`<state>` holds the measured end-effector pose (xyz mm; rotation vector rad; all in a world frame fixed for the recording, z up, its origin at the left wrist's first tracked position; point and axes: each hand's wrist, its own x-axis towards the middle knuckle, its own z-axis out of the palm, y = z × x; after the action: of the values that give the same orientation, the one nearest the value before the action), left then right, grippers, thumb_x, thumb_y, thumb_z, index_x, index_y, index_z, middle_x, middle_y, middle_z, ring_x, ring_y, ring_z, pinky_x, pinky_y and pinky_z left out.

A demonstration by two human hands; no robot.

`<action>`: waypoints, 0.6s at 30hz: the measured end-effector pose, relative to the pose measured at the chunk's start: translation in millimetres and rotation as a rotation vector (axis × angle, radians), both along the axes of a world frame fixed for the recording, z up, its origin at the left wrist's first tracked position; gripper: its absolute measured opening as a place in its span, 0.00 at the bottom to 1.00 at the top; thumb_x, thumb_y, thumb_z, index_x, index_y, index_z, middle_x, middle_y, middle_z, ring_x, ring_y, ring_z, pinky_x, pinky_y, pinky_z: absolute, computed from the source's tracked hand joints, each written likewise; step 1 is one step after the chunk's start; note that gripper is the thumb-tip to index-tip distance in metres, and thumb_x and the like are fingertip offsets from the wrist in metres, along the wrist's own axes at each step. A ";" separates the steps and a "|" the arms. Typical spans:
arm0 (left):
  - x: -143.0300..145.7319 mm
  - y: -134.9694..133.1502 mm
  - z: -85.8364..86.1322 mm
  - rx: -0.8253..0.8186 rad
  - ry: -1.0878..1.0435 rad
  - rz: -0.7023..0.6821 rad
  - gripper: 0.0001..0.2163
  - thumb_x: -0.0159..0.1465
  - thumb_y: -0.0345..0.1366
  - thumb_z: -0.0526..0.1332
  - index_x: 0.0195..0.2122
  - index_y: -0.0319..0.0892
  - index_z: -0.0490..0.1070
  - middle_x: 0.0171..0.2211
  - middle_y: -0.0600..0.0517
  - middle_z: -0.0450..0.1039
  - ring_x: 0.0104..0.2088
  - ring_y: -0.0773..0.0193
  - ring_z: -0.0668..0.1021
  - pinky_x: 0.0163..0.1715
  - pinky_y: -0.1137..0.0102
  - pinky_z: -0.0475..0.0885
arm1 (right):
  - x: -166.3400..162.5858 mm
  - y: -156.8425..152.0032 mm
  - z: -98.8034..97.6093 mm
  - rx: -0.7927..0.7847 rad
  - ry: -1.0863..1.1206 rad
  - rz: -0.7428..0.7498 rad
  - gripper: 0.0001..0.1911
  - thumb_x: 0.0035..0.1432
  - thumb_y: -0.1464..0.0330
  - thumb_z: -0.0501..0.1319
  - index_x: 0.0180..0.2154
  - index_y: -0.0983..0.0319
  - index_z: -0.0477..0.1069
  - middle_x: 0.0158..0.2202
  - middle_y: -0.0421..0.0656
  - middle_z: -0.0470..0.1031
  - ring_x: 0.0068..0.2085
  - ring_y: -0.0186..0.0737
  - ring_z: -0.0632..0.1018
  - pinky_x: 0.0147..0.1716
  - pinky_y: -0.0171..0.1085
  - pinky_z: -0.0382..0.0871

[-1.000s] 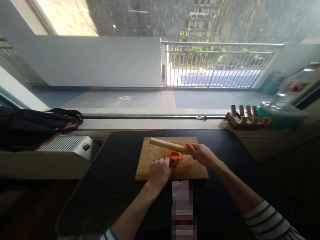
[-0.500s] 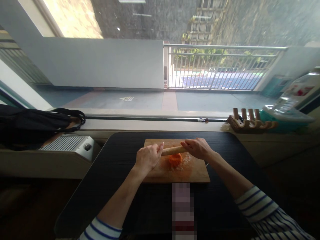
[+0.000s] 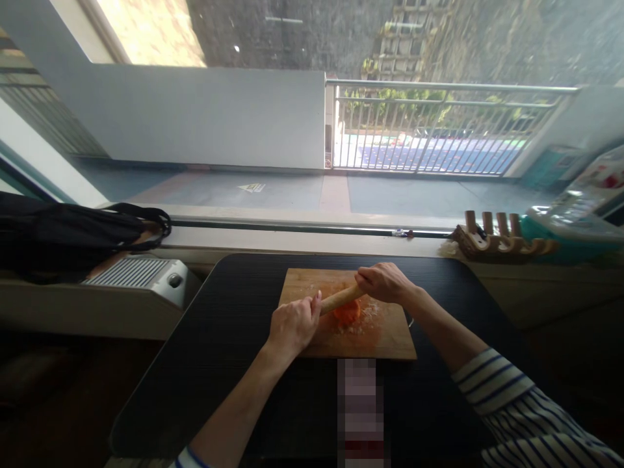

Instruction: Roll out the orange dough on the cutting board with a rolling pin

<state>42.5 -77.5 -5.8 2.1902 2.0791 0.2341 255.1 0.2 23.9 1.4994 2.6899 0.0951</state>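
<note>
A wooden rolling pin (image 3: 341, 298) slants across the board, its right end farther from me. My left hand (image 3: 295, 323) is closed around its near left end, and my right hand (image 3: 383, 282) grips the far right end. Below the pin's middle lies a flattened orange piece of dough (image 3: 348, 314), partly covered by the pin. White flour is scattered to the right of the dough and in front of it. Everything rests on a wooden cutting board (image 3: 390, 341), which has an orange stain near its front right.
The board lies on a black table (image 3: 234, 305) with rounded corners. Beyond it is a window sill (image 3: 292, 240). A black bag (image 3: 73, 234) and a white heater-like unit (image 3: 146, 279) stand left. A wooden rack (image 3: 502, 237) and a teal container (image 3: 541, 227) sit right.
The rolling pin has tilted more: its left end came nearer to me with my left hand, while the right end rose slightly away. It now covers part of the dough. The view shifted slightly.
</note>
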 end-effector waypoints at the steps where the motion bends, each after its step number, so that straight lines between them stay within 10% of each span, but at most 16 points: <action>1: 0.3 -0.9 -1.7 0.001 -0.003 -0.002 0.30 0.68 0.47 0.34 0.32 0.41 0.75 0.26 0.45 0.78 0.31 0.56 0.80 0.31 0.66 0.70 | -0.6 0.9 -0.6 0.005 -0.006 0.009 0.20 0.64 0.63 0.44 0.31 0.60 0.72 0.26 0.43 0.77 0.26 0.37 0.75 0.25 0.35 0.51; 18: 6.1 -11.8 -0.5 -0.029 -0.020 0.028 0.28 0.69 0.45 0.35 0.33 0.40 0.74 0.27 0.43 0.78 0.30 0.53 0.80 0.31 0.64 0.71 | -4.7 9.4 -4.3 -0.104 -0.024 0.044 0.19 0.64 0.66 0.44 0.33 0.61 0.72 0.28 0.44 0.77 0.29 0.37 0.75 0.28 0.34 0.56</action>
<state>48.6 -89.3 -6.3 2.1348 2.0907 0.2260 250.4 9.6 19.6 1.4014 2.6647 -0.0247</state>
